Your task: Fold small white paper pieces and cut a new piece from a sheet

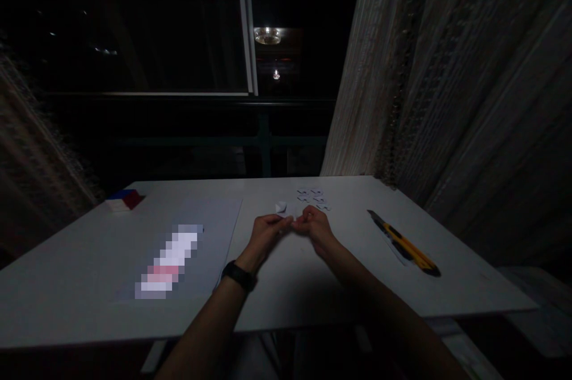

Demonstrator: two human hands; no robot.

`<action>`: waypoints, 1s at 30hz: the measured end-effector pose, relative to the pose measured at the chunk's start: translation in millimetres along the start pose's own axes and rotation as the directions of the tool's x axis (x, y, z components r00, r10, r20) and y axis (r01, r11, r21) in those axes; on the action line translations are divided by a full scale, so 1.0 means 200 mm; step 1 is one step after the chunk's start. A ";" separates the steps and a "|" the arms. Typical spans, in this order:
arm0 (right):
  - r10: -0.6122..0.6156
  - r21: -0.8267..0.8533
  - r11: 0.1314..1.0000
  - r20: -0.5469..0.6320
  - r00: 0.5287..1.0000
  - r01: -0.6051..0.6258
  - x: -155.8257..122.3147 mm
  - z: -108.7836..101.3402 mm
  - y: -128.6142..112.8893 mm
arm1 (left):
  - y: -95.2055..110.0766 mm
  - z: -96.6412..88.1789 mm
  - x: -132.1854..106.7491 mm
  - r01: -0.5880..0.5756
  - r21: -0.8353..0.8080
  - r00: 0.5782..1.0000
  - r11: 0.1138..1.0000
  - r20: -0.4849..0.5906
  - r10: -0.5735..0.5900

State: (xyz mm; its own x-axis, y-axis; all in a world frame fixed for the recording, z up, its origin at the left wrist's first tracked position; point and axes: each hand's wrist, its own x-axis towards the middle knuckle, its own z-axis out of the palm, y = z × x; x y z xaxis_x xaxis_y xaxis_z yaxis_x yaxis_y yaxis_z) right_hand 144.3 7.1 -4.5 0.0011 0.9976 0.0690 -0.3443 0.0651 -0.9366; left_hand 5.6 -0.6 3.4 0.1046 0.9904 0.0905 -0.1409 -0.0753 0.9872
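My left hand (269, 233), with a black band at the wrist, is closed in a pinch above the middle of the white table (277, 308). Facing it, my right hand (316, 226) also pinches, its fingertips meeting the left ones. Between them shows a small white piece of paper (294, 218), mostly hidden by the fingers. Just beyond the left fingertips lies a small folded white paper (280, 207). Behind my right hand, several small paper pieces with dark marks (311, 195) are laid out in rows.
A yellow and black utility knife (409, 249) lies on the right, its blade pointing away. On the left is a large white sheet (221, 219) with a blurred patch (172, 261). A coloured cube (124, 199) sits at the far left. Curtains (361, 70) flank the dark window.
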 end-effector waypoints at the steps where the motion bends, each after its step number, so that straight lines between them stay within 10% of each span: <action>1: 0.003 -0.003 1.000 -0.009 1.000 -0.003 0.00 0.00 0.00 | 0.00 0.00 0.00 0.009 -0.003 1.000 1.000 0.014 -0.009; 21: 0.024 -0.158 0.987 0.023 0.999 -0.020 -0.01 0.02 0.04 | -0.02 0.01 0.02 -0.082 0.131 0.974 0.988 -0.202 0.107; 30: 0.072 -0.132 0.990 0.092 0.993 -0.060 -0.01 0.02 0.01 | -0.01 -0.01 0.01 0.002 -0.023 0.993 1.000 -0.114 -0.005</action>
State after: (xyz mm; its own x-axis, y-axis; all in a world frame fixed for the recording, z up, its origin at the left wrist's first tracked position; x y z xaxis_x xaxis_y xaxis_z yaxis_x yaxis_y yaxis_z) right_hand 140.1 4.8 -5.9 -0.1103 0.9934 0.0325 -0.2173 0.0079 -0.9761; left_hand 4.5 2.3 1.1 -0.0074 0.9975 0.0701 -0.1635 -0.0703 0.9840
